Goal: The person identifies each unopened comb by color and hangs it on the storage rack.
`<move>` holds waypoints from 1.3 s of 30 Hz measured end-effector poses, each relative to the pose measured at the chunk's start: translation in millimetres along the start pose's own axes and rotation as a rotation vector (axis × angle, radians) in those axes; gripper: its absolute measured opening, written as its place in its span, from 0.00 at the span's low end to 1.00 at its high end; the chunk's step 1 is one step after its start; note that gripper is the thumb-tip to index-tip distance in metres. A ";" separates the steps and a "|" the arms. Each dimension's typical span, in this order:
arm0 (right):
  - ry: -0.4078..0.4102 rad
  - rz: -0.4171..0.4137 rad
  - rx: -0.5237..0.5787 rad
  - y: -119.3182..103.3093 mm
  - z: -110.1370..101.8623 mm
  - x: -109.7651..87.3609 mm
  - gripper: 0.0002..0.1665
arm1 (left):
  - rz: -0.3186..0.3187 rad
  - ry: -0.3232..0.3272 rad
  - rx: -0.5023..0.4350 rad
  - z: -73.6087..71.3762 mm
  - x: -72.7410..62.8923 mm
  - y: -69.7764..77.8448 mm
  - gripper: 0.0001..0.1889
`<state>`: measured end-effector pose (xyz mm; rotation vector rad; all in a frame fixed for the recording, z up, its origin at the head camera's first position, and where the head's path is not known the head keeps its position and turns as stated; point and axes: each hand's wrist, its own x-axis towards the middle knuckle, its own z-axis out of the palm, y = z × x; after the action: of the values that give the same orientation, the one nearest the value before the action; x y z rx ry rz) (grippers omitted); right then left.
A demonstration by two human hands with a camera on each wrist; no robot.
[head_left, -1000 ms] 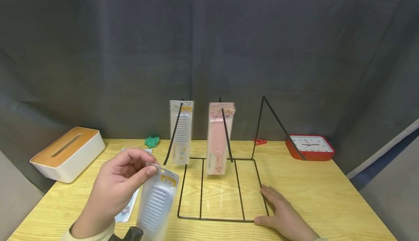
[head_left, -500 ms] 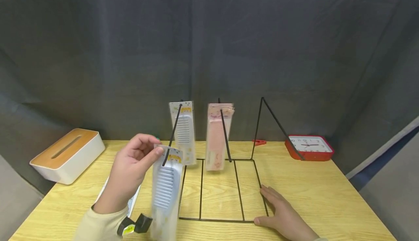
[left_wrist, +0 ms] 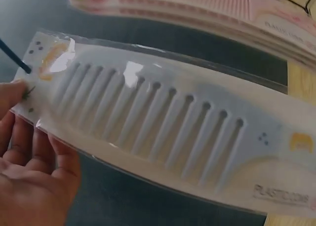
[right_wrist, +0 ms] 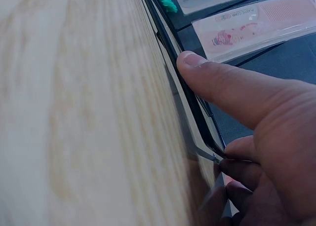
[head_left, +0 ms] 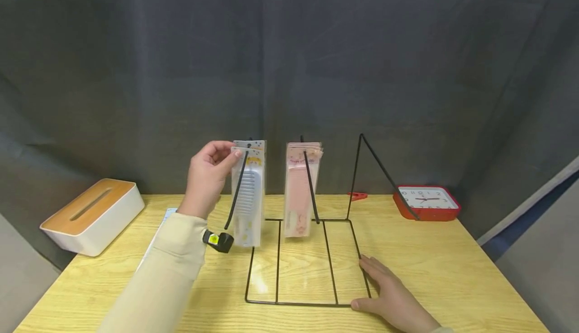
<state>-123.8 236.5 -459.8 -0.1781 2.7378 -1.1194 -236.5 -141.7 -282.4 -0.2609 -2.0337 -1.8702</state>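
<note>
My left hand (head_left: 205, 177) pinches the top left corner of a packaged blue comb (head_left: 247, 197). This comb hangs on the left hook of a black wire display rack (head_left: 312, 304), the rod passing through its hole. Another packaged blue comb (head_left: 256, 144) is mostly hidden behind it. Its teeth and printed card fill the left wrist view, with thumb and fingers at the card's end. Several packaged pink combs (head_left: 298, 192) hang on the middle hook. My right hand (head_left: 389, 293) holds the rack's front right corner, thumb against the front bar (right_wrist: 190, 97) and fingers at the side bar.
A white tissue box with a wooden lid (head_left: 92, 217) stands at the left. At the right is a red clock (head_left: 427, 203); a red clip (head_left: 359, 196) lies behind the rack. My left sleeve partly covers a light-blue package (head_left: 168, 213).
My left hand has carried the blue comb up and away from me, over the left hook's tip and along the rod to the comb behind. My right hand has stayed put.
</note>
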 end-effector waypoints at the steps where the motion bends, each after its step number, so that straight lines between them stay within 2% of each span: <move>1: 0.001 -0.001 -0.002 0.2 0.0 0.1 0.64 | -0.002 0.012 0.005 0.8 3.1 -1.6 0.15; 5: -0.006 -0.003 0.014 0.6 -0.3 0.4 0.63 | 0.002 0.032 0.028 0.6 11.0 -6.3 0.16; 8: -0.008 -0.003 0.019 0.1 -0.5 1.0 0.63 | -0.010 0.005 0.016 -4.5 14.1 -10.6 0.17; 11: -0.006 0.002 0.016 -0.1 -1.0 0.8 0.63 | -0.056 -0.027 0.018 -14.5 17.2 -23.2 0.19; 14: -0.002 0.001 0.024 0.1 -0.9 0.6 0.63 | -0.126 -0.040 0.094 -31.3 19.0 -49.2 0.21; 18: 0.005 -0.033 0.030 0.9 -0.6 -0.5 0.62 | -0.243 -0.051 0.248 -63.5 14.0 -99.4 0.24; 21: 0.011 -0.047 0.022 1.1 -0.5 -1.2 0.61 | -0.326 -0.041 0.303 -86.1 6.1 -137.7 0.26; 24: 0.011 -0.043 0.020 1.1 -0.6 -0.1 0.61 | -0.395 -0.029 0.334 -101.1 -0.8 -168.0 0.28; 26: 0.008 -0.040 0.019 0.6 -0.4 0.3 0.61 | -0.435 -0.050 0.374 -106.4 -4.6 -182.0 0.30; 29: 0.012 -0.043 0.015 0.7 0.1 0.5 0.62 | -0.466 -0.116 0.470 -108.5 -7.5 -194.2 0.35; 33: 0.010 -0.039 0.017 0.2 0.3 0.0 0.62 | -0.477 -0.195 0.575 -108.2 -7.3 -198.5 0.39; 39: 0.005 -0.007 0.013 -2.0 -0.5 -0.5 0.62 | -0.454 -0.223 0.685 -109.2 -9.1 -200.8 0.39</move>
<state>-123.3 235.5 -458.0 -0.1835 2.7351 -1.1410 -288.1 -269.7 -464.9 0.2029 -2.9299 -1.2610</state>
